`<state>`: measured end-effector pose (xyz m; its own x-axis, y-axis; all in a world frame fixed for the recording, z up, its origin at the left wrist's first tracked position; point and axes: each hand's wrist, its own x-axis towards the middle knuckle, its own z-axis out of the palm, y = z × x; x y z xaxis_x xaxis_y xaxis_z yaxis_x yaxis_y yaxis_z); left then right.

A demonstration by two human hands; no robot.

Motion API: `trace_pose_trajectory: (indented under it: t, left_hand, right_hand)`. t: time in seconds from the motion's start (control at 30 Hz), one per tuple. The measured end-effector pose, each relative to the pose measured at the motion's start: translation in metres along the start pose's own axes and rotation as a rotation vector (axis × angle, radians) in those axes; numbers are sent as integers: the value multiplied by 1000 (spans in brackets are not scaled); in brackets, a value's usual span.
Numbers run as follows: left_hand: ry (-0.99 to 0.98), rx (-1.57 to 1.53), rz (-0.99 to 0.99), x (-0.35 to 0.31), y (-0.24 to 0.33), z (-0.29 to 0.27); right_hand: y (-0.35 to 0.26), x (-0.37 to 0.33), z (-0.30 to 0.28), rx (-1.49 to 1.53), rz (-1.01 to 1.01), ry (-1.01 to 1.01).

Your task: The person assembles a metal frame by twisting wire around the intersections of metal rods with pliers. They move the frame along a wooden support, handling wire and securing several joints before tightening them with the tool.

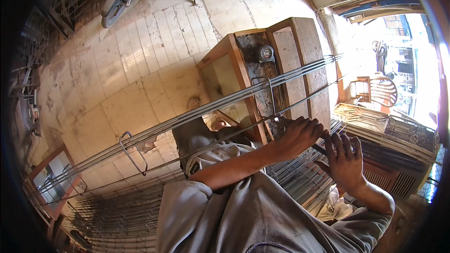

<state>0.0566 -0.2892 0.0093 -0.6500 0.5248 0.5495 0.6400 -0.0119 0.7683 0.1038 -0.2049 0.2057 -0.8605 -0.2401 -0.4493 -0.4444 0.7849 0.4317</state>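
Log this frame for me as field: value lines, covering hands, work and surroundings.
left hand: closed around a dark hand tool, kind unclear
right hand: fingers spread beside that tool; grip unclear
work: long metal rods slanting across, with bent metal loops along them
nearby: tape measure on a wooden stand
background: wooden chair at right, vehicle wheel at upper left

Bare hands (346, 160): two
Dark metal bar-shaped tool (319, 148): one
Long thin grey steel rods in the upper bundle (201, 111): several, too close together to count
Thin dark steel rod below that bundle (225, 137): one
Bent grey wire loops (272, 96): three
Silver-and-black tape measure (266, 53): one
Brown wooden chair with rounded, slatted back (383, 92): one
Black-tyred spoked wheel (123, 3): one
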Motion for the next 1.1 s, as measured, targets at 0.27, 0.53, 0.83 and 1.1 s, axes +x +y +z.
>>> trace_pose_trajectory:
  t: [0.27,0.53,0.83,1.1]
  left_hand:
    - [15,112,111,-6,8,-9]
    - [-256,135,70,-4,4,-2]
    - [-198,232,134,-3,4,-6]
    - [-278,36,75,-12,5,-7]
  right_hand:
    - [14,5,12,796,233,-195]
    - [26,19,-2,1027,432,-481]
    - [-10,-17,39,-6,93,23]
    - [25,-6,29,1273,509,-618]
